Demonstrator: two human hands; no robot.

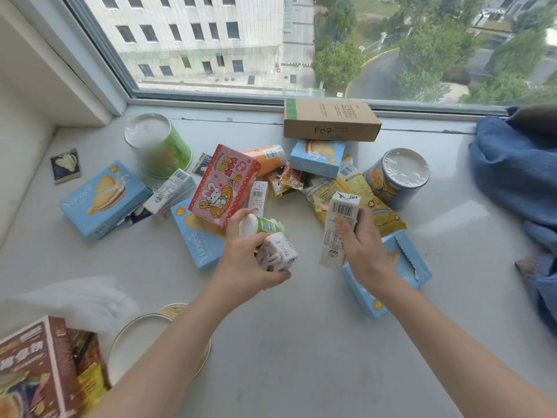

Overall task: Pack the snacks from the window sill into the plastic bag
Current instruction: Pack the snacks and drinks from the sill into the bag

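Snacks lie scattered on the white window sill (301, 342). My left hand (244, 260) grips two small drink containers together: a white carton (278, 251) and a green-and-white bottle (263, 226). My right hand (366, 251) holds a tall white carton with a barcode (339, 218), lifted over a yellow snack bag (355, 188). A pink box with a rabbit (221, 182) leans in the middle of the pile. The translucent plastic bag (78, 300) lies at the lower left, blurred.
Blue cookie boxes (102, 200) lie left, centre and under my right wrist. A green tub (159, 146) and a blue tub (394, 176) stand on the sill. A cardboard box (328, 119) sits by the window. Blue cloth (518, 182) lies right; a dark red box (33, 366) lower left.
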